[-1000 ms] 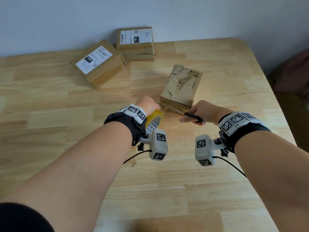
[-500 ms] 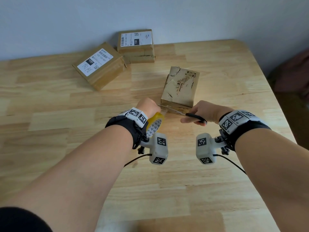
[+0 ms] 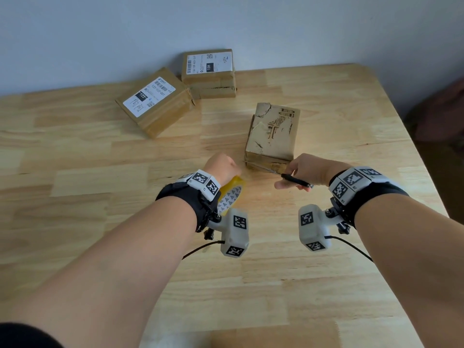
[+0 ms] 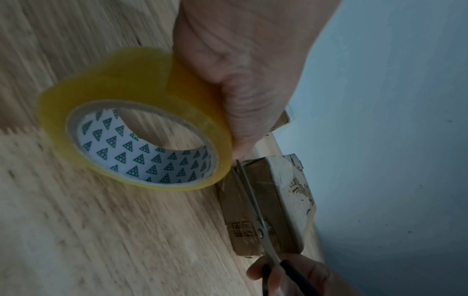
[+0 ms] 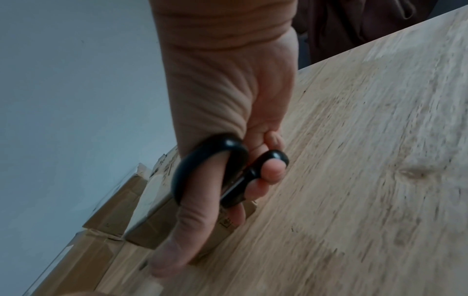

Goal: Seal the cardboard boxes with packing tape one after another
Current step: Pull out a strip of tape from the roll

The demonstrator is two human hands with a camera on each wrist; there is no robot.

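Observation:
A worn cardboard box (image 3: 272, 133) stands in the middle of the wooden table (image 3: 100, 172). My left hand (image 3: 221, 167) grips a yellowish roll of packing tape (image 3: 231, 197) just left of the box's near end; the roll (image 4: 134, 144) fills the left wrist view. My right hand (image 3: 301, 172) holds black-handled scissors (image 3: 293, 180) with thumb and fingers through the loops (image 5: 228, 170). The blades (image 4: 250, 202) are closed and lie across the box's near face (image 4: 253, 210), their tip beside the roll. No stretch of tape between roll and box is discernible.
Two more cardboard boxes with white labels lie at the back, one (image 3: 157, 101) angled at the left, the other (image 3: 209, 71) against the wall. The table's right edge (image 3: 414, 146) drops off to a dark object on the floor.
Both hands have drifted slightly apart, and the scissor blades have closed across the box's near face. The box has stayed put.

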